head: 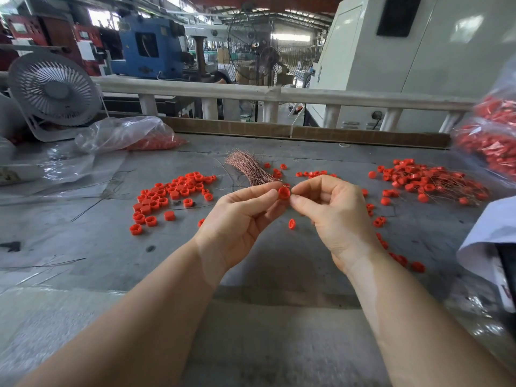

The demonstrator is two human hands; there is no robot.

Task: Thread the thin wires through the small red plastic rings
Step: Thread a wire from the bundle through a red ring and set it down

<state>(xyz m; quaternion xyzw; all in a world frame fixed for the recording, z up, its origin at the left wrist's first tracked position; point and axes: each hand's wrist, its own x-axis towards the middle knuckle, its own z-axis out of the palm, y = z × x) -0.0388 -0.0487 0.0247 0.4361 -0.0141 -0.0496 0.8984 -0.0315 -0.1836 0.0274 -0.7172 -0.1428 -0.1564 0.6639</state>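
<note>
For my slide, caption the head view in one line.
Both hands, left hand and right hand, pinch one red ring above scattered rings.

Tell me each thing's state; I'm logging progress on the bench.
Left hand: pinching a red ring.
Right hand: fingers pinched beside the ring.
Wire bundle: lying loose.
Left pile: unthreaded.
Right pile: wired.
Desk fan: blades sharp, apparently off.

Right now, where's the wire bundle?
In the head view, the copper wire bundle lies on the grey table just beyond the left hand, between the two red ring piles.
</note>
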